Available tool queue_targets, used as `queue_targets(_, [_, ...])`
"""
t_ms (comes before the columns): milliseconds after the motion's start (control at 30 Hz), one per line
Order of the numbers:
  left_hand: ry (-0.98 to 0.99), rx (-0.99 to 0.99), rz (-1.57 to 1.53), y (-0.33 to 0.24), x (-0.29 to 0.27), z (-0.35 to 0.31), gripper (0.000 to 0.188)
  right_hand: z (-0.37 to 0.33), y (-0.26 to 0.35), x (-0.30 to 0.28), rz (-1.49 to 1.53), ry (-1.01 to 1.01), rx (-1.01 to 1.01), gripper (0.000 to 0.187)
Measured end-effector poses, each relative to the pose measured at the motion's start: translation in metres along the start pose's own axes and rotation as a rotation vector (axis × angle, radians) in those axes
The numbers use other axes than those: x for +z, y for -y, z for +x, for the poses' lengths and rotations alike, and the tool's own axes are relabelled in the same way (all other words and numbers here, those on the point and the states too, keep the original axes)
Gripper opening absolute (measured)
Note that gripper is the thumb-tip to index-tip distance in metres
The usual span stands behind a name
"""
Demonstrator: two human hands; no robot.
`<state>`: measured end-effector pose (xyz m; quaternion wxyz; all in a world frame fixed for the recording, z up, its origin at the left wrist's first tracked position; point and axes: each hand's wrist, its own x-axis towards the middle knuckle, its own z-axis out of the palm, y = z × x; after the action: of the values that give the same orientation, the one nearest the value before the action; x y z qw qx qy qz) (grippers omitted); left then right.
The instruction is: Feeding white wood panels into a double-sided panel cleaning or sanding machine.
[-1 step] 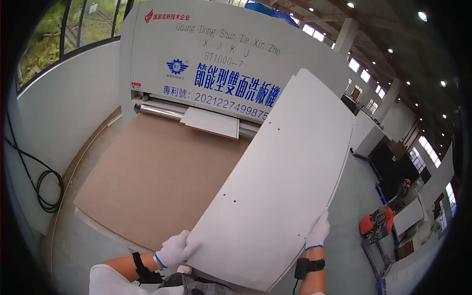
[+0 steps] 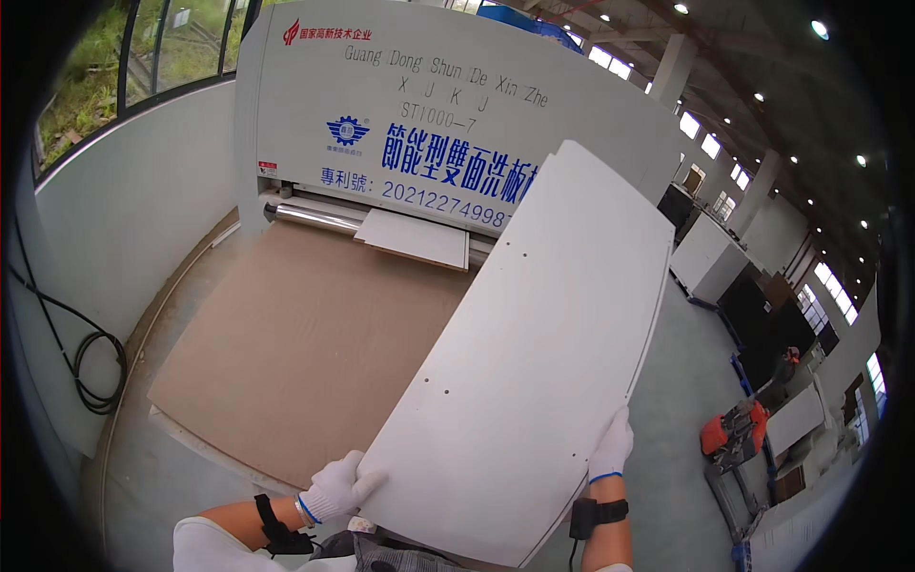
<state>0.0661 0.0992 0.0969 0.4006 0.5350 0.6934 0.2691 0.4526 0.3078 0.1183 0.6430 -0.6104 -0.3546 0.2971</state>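
Note:
Both my hands, in white knit gloves, hold a long white panel by its two long edges. It slants up and away to the right, with a few small drilled holes along its left side and near my right hand. My left hand grips the near left corner, thumb on the face. On the right edge my right hand is closed, its fingers partly hidden behind the panel. A second, smaller white panel lies half out of the machine's roller slot, over the far edge of a brown board surface.
A large grey-white machine with a steel roller stands ahead. A black cable hangs coiled on the left wall. On the right are a red pallet truck and stacked white boards.
The white panel has shifted slightly left and its far end a little lower, covering more of the machine's lettering. Both hands keep their hold on it.

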Motion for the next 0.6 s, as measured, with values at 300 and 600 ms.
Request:
queue_targets(300, [-0.208,-0.286,-0.049,0.069,-0.028,-0.038,0.056,-0.059,-0.031,0.134,-0.6,0.392,0.192,0.057])
queue_targets(600, [-0.341,-0.371,-0.075,0.093,-0.027,-0.05,0.043,-0.077,-0.052,0.181,-0.776,0.519,0.171,0.059])
